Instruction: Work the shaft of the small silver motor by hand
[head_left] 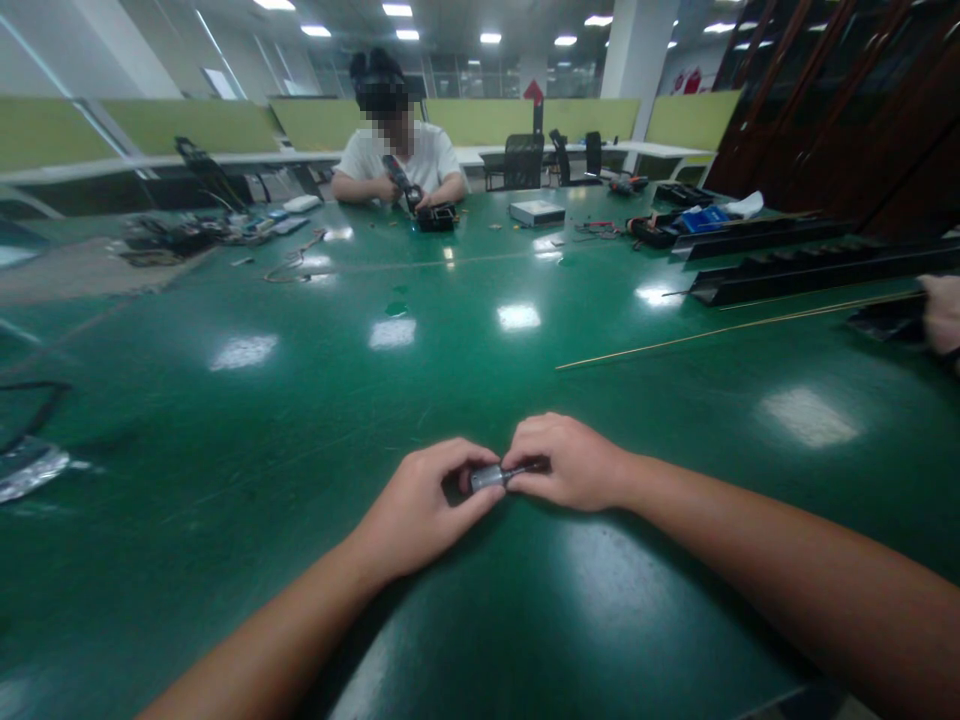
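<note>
Above the green tabletop point(450, 400), both hands meet at a small silver metal cylinder point(487, 477). My left hand point(431, 500) grips its body between thumb and fingers. A thin dark shaft point(534, 467) runs from the cylinder's right end, and the thumb and fingertips of my right hand point(562, 463) are pinched on it. Whether the shaft is one piece with the cylinder or a separate bit, I cannot tell. Fingers cover part of both.
Across the table a person in a white shirt point(431, 150) holds a dark power tool point(405, 185). A thin brass-coloured rod point(675, 342) and black metal channels point(787, 275) lie at right, near another person's hand point(941, 312). Clutter point(169, 235) sits far left.
</note>
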